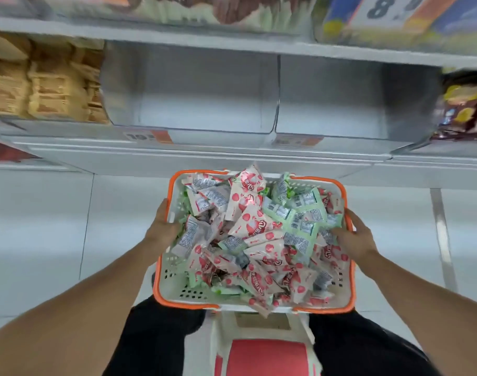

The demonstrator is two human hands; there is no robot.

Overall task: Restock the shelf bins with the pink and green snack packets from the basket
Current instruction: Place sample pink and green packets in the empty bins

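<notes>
Basket: a white basket [175, 283] with an orange rim sits near the viewer, heaped with pink packets [249, 202] and green packets [304, 213].
Left hand: the left hand [161, 226] grips the basket's left rim, fingers curled over the edge.
Right hand: the right hand [352, 236] clasps the right rim, fingertips among the packets.
Bins: two clear shelf bins, the left bin [188, 90] and the right bin [335, 96], stand empty on the far shelf.
Risk: the pile rises above the rim, so tilting or lifting the basket would likely spill packets.
Risk: the colours lie mixed, so handfuls may reach the wrong bin.
</notes>
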